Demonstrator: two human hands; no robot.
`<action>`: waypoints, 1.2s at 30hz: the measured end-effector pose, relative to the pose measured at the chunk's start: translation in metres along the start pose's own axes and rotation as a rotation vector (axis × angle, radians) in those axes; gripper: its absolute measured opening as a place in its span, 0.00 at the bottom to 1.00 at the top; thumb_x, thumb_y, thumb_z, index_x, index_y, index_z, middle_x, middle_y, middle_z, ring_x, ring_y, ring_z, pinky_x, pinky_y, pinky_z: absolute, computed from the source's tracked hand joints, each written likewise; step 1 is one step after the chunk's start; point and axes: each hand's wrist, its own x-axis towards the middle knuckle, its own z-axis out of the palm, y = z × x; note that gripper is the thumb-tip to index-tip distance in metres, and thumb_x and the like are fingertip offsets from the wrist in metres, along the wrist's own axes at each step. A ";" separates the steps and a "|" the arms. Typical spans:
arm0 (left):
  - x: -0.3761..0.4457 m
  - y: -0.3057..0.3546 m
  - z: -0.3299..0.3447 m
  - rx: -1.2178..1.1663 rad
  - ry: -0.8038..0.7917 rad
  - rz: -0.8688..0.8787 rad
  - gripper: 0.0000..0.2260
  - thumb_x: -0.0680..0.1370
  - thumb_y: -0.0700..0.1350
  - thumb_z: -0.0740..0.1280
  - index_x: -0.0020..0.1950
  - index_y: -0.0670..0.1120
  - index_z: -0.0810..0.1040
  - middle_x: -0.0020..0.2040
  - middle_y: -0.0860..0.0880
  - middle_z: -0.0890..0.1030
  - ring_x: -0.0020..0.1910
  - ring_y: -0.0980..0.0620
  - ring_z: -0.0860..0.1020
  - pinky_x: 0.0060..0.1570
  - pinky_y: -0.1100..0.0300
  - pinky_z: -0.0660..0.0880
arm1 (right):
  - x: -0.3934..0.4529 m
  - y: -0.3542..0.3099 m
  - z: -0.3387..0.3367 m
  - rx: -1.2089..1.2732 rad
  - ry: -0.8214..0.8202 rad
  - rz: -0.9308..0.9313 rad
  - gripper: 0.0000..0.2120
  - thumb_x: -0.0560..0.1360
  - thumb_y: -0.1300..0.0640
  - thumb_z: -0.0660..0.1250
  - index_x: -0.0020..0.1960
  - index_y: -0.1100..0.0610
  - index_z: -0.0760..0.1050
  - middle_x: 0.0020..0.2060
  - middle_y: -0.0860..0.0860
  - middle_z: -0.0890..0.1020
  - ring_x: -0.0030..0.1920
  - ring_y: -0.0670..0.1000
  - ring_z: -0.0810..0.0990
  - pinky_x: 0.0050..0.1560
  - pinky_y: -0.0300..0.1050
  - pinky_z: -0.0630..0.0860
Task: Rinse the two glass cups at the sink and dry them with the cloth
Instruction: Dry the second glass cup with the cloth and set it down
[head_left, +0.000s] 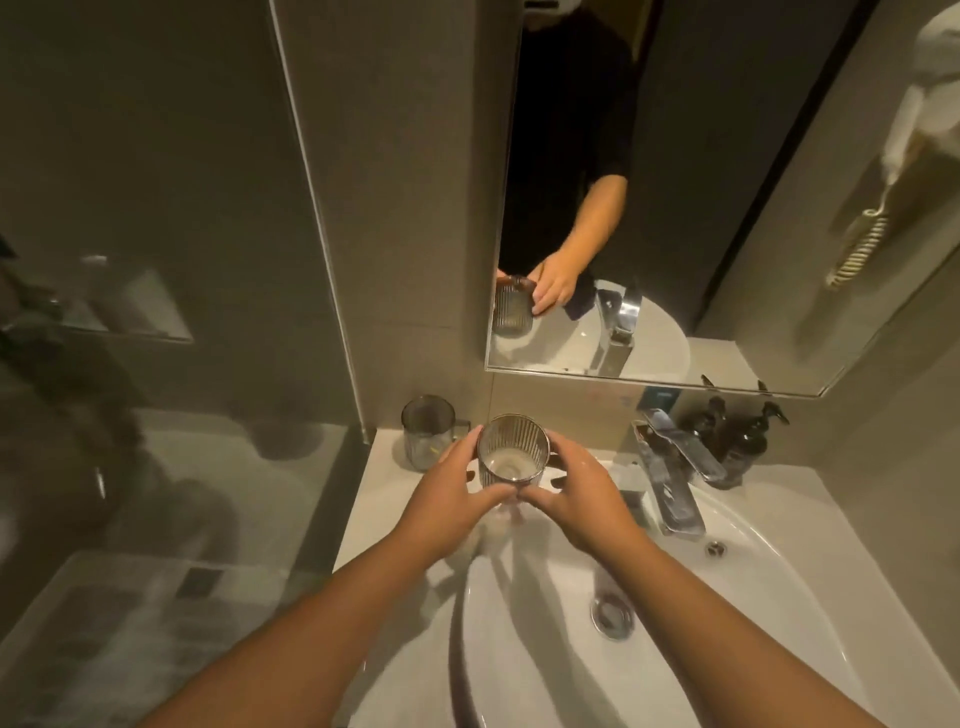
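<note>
Both hands held one ribbed clear glass cup (512, 453) upright above the far left rim of the white ceramic sink (779, 597). The left hand (451, 493) was wrapped around the cup's left side and the right hand (581, 496) around its right side, fingers closed against the glass, fingertips nearly meeting at its near face. A little cloudy water sat in the bottom of the cup. The second ribbed glass cup (428, 434) stood upright on the white table (387, 467) just beyond and to the left of the held one, close to the wall, apart from both hands.

The chrome lever faucet (670, 478) stood to the right of the hands, with two dark pump bottles (737, 441) behind it. No water could be seen running from the spout. The cloth was not clearly visible anywhere near the basin.

By my judgement the rinse of the first cup was under way and the second had not been started. The chief risk was slippage: wet ribbed glass held by wet fingers could slide out and strike the hard ceramic, chipping or breaking. Swinging the held cup left could also knock the standing cup, which sat near. Tipping the cup too far over the rim rather than over the bowl would spill onto the table
</note>
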 end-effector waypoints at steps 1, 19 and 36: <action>0.014 -0.006 0.003 0.001 0.001 -0.015 0.36 0.68 0.59 0.75 0.74 0.59 0.66 0.66 0.59 0.76 0.66 0.59 0.74 0.66 0.51 0.74 | 0.015 0.007 0.003 -0.006 -0.013 0.012 0.33 0.66 0.53 0.77 0.68 0.44 0.69 0.59 0.45 0.79 0.57 0.45 0.78 0.58 0.47 0.77; 0.124 -0.084 0.066 -0.047 0.014 -0.220 0.25 0.71 0.50 0.73 0.65 0.62 0.70 0.56 0.58 0.82 0.54 0.58 0.81 0.56 0.53 0.80 | 0.124 0.093 0.059 -0.051 -0.072 0.218 0.25 0.67 0.59 0.75 0.62 0.46 0.74 0.52 0.46 0.83 0.53 0.49 0.81 0.56 0.48 0.78; 0.129 -0.088 0.073 0.098 0.010 -0.249 0.30 0.73 0.49 0.74 0.73 0.52 0.68 0.65 0.50 0.79 0.62 0.50 0.77 0.60 0.56 0.73 | 0.134 0.095 0.067 -0.319 -0.112 0.312 0.25 0.72 0.61 0.69 0.67 0.57 0.67 0.52 0.56 0.81 0.49 0.57 0.81 0.46 0.47 0.77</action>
